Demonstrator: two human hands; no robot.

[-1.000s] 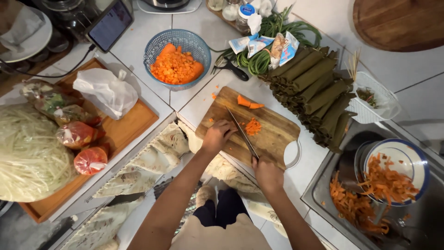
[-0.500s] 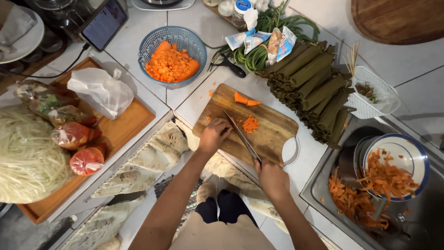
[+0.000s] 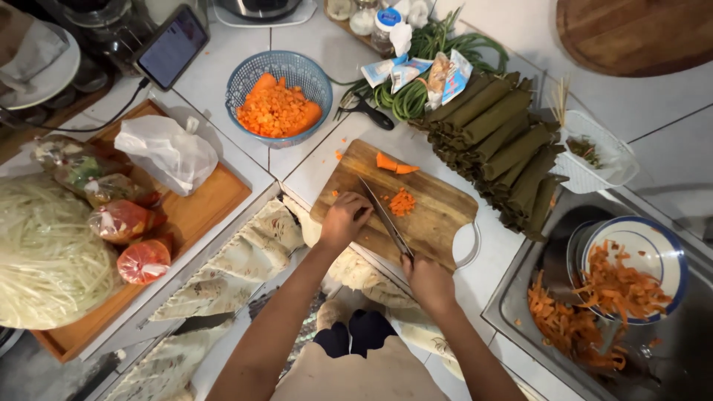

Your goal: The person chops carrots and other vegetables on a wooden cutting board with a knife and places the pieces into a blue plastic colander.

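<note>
A wooden cutting board (image 3: 434,223) lies on the white tiled counter. My right hand (image 3: 427,281) grips the handle of a knife (image 3: 385,217) whose blade lies across the board. My left hand (image 3: 345,219) rests curled at the board's near left edge, pressing on a small carrot piece beside the blade. A little heap of diced carrot (image 3: 402,201) sits right of the blade. Two larger carrot chunks (image 3: 394,163) lie at the board's far side.
A blue basket of diced carrot (image 3: 278,96) stands beyond the board. Rolled green leaves (image 3: 505,148) are stacked at the right. A sink (image 3: 512,312) holds a bowl and carrot peels (image 3: 616,286). A wooden tray (image 3: 204,208) with plastic bags lies at the left.
The knife blade has shifted slightly left along the board, closer to my left hand. The camera view has drifted a little. The carrot heap stays where it was.
</note>
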